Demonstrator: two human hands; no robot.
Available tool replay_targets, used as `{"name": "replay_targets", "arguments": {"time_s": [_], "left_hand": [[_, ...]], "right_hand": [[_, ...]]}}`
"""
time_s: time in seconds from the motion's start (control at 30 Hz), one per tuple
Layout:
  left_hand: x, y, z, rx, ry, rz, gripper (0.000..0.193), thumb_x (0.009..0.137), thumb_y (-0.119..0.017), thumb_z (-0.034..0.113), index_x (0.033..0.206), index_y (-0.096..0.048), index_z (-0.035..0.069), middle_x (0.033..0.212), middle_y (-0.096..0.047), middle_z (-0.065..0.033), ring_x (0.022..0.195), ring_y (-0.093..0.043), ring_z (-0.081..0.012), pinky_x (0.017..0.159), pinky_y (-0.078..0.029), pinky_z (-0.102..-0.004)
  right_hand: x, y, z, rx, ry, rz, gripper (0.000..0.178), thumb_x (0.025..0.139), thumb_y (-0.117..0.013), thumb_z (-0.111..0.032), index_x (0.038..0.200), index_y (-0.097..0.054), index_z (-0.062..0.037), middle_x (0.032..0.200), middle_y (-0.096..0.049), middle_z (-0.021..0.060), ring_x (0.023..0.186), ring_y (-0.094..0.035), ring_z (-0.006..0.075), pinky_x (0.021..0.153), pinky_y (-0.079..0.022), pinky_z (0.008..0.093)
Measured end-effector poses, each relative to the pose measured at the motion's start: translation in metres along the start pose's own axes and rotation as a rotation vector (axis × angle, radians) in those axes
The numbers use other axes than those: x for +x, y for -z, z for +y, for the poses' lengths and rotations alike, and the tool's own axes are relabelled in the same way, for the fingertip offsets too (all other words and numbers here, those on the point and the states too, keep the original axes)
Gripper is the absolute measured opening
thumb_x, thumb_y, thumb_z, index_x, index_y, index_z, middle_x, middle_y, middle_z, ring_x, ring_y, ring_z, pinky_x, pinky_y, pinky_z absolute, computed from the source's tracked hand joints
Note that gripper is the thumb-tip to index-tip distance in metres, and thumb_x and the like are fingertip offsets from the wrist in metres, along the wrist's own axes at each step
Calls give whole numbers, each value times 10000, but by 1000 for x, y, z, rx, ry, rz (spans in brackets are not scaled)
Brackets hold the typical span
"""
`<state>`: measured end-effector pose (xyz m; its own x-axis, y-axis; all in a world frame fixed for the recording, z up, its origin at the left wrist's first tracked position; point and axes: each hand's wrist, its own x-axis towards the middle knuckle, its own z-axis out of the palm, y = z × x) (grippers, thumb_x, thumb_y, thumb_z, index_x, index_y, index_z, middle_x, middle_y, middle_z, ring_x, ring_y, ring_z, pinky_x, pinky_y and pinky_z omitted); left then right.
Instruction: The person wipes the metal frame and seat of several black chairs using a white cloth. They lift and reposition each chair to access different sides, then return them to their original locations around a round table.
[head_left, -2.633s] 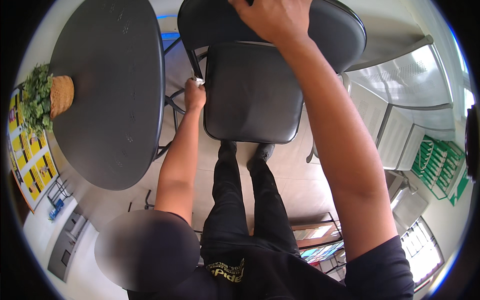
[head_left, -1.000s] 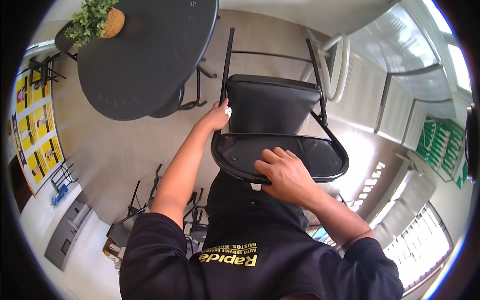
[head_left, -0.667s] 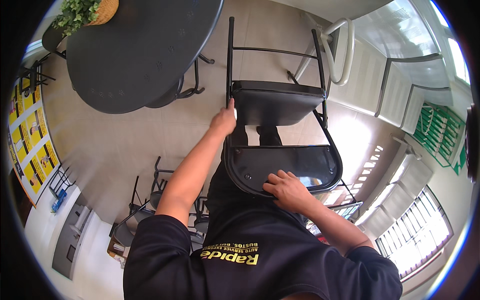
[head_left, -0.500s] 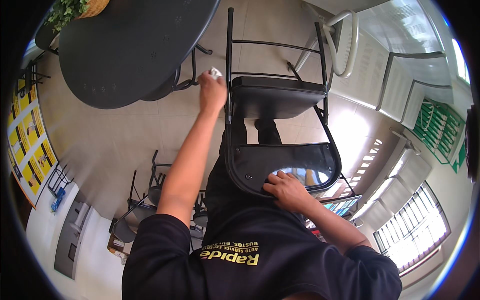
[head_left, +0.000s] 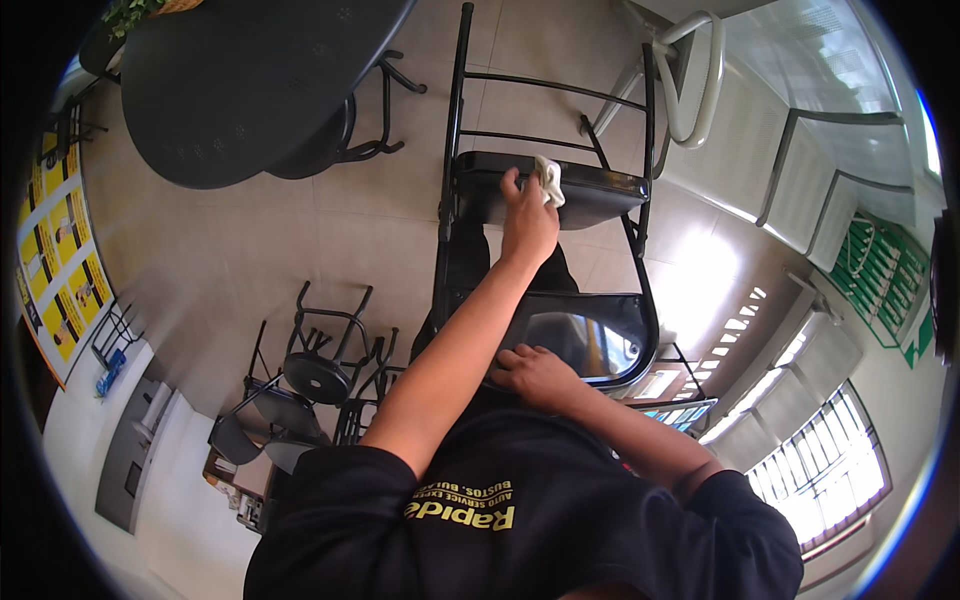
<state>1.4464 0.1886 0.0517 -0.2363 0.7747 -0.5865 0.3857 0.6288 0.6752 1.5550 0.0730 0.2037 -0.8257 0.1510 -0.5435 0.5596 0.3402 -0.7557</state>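
A black folding chair (head_left: 600, 300) stands right in front of me, its glossy backrest nearest to my body and its dark padded seat (head_left: 590, 205) beyond. Over that seat my left hand (head_left: 530, 222) is closed around a crumpled white cloth (head_left: 551, 182); the cloth sticks out past the fingertips, at the seat's surface or just above it. At the backrest's near edge, my right hand (head_left: 541, 378) grips the chair with curled fingers, partly hiding the panel.
A dark oval table (head_left: 250, 90) is at the far left, with a chair (head_left: 315, 140) tucked under it. Several black chairs (head_left: 318, 375) stand at the lower left. Pale metal bench seating (head_left: 725, 130) lines the right, near a green rack (head_left: 880, 275). Tiled floor (head_left: 350, 240) lies between.
My left hand has swung right with the cloth, from beside the chair frame to over the seat. My right hand has slid slightly left along the backrest edge.
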Motion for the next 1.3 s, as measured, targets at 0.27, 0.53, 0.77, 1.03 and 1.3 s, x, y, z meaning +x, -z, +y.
{"name": "replay_targets", "arguments": {"time_s": [0.27, 0.53, 0.77, 1.03, 1.3], "left_hand": [[-29, 32, -74, -256, 214, -116, 427, 878, -755, 223, 1190, -634, -41, 1091, -695, -238, 993, -699, -364, 907, -544, -419], [-90, 27, -99, -553, 352, -316, 386, 952, -724, 108, 1266, -554, -39, 1142, -714, -125, 1035, -679, -162, 896, -531, -293], [-97, 13, -109, -874, 402, -440, 346, 1004, -644, 100, 1318, -540, -1, 1150, -704, -103, 1068, -673, -163, 911, -536, -303], [-96, -23, -106, -312, 223, -343, 452, 1031, -581, 361, 1293, -572, -8, 1175, -707, -188, 1073, -704, -318, 945, -548, -444], [-78, -50, -105, 397, -27, -323, 184, 877, -614, 195, 867, -795, 163, 894, -780, -63, 855, -739, -246, 724, -459, -431]], "right_hand": [[-12, -19, 24, 40, 80, -102, 242, 851, -665, -153, 1086, -702, -107, 1144, -619, 100, 1105, -639, 306, 899, -555, 443], [6, 44, 102, 671, -198, -280, 320, 880, -732, -218, 1154, -660, -69, 1170, -623, 161, 1155, -620, 367, 954, -513, 415], [73, 48, 155, 303, -249, 12, 558, 946, -727, -379, 1361, -596, -29, 1289, -657, 218, 1212, -629, 366, 1014, -491, 418], [76, 62, 210, 134, -430, -97, 413, 849, -798, -227, 1151, -630, -1, 1017, -737, 191, 927, -740, 333, 805, -560, 402], [180, 87, 148, -43, -261, 622, 349, 862, -785, -177, 1120, -607, -22, 1031, -708, 186, 958, -694, 372, 853, -531, 432]]}}
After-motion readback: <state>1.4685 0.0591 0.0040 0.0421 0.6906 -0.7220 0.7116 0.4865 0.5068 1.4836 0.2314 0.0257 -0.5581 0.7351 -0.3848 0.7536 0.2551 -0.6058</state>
